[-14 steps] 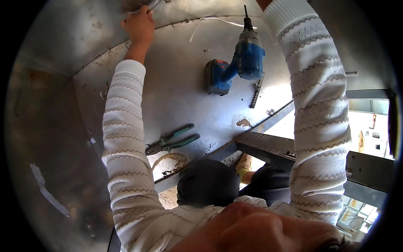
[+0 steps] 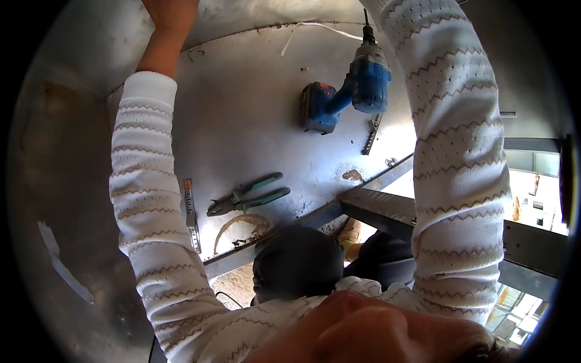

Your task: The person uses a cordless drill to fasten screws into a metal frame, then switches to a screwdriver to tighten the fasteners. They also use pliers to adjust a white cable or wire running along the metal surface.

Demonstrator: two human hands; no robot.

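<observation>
Fingers off-frame; drill (image 2: 370,81) axis pts fwd.

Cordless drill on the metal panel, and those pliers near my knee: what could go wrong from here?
The blue cordless drill has an exposed bit that appears close to your right sleeve; the cuff might brush or snag on it, though depth is hard to judge. The green-handled pliers lie near the edge of the metal panel, by your knee; a nudge could knock them off.

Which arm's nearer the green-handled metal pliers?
Left. In view, the white-sleeved left arm is just left of the pliers; the right arm is clearly farther, to their right.
</observation>
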